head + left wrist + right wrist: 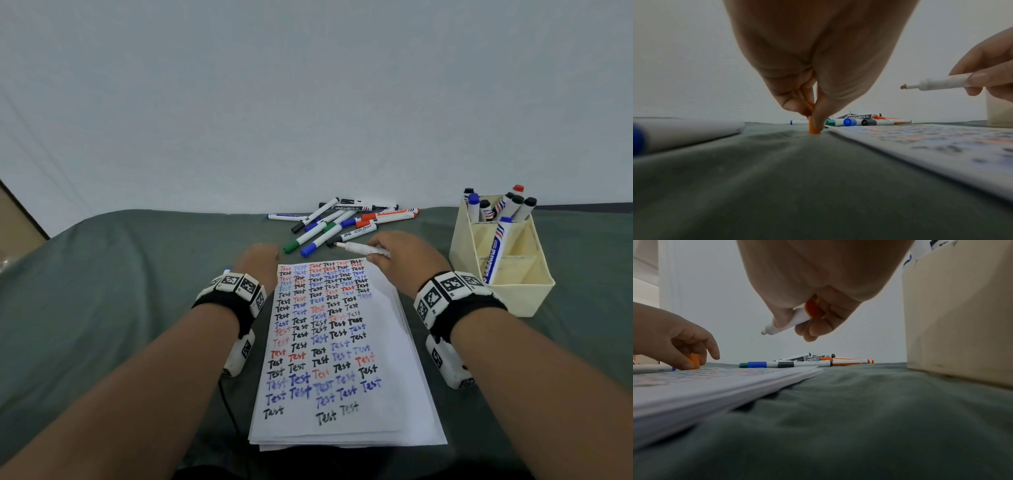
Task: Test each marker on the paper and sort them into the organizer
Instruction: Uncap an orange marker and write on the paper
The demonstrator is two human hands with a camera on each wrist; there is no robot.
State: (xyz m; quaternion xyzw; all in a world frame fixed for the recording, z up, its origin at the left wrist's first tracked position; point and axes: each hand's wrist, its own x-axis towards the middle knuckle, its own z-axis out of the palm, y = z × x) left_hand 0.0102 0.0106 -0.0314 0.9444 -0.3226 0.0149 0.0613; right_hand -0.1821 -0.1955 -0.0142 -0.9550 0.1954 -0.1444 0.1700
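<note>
My right hand (394, 253) grips an uncapped white marker (363, 249) with an orange end (811, 309), its tip pointing left above the top edge of the paper (387, 342). My left hand (262, 255) pinches the orange cap (813, 129) upright on the green cloth just left of the paper; the same cap (694, 361) shows in the right wrist view. The paper is covered with rows of "Test" in red, blue and black. The cream organizer (520, 298) stands to the right, with several markers in its back compartment.
A pile of several capped markers (342, 219) lies on the cloth beyond the paper. A blue-capped marker (688, 133) lies left of my left hand. The green cloth (120, 274) covers the table; a white wall stands behind.
</note>
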